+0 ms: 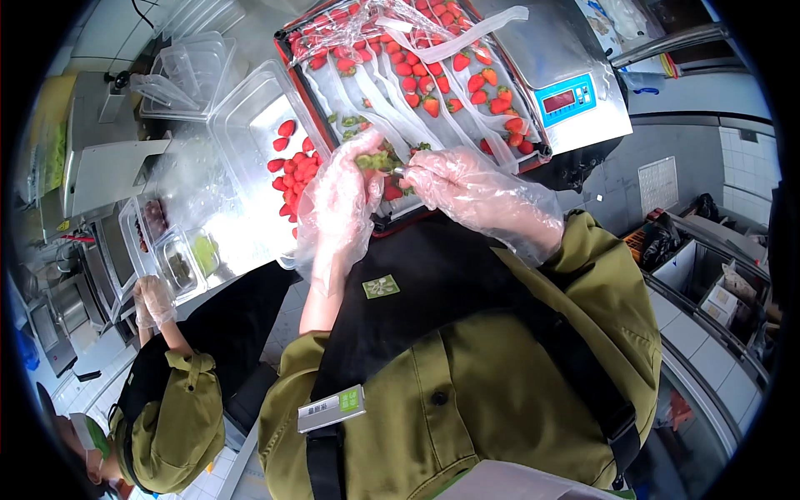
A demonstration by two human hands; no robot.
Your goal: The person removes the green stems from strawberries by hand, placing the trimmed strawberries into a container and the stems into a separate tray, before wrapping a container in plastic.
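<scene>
Both my hands wear clear plastic gloves and meet over the near edge of a crate of strawberries [431, 106] lined with white strips. Green strawberry leaves [375, 161] show in my left hand [344, 187], its fingers curled around them; whether a whole berry is there is hidden. My right hand [453, 175] pinches a small metal tool [399, 170], its tip at the leaves. Left of the crate, a clear plastic tub [240, 144] holds a pile of strawberries without leaves [294, 178]. Loose green tops [351, 122] lie in the crate's near left part.
A digital scale [565, 100] stands right of the crate. Clear containers [194, 69] are stacked at the upper left. Small tubs [178, 259] stand near a co-worker's gloved hands [153, 300] on the left. Crinkled plastic film [350, 31] covers the crate's far part.
</scene>
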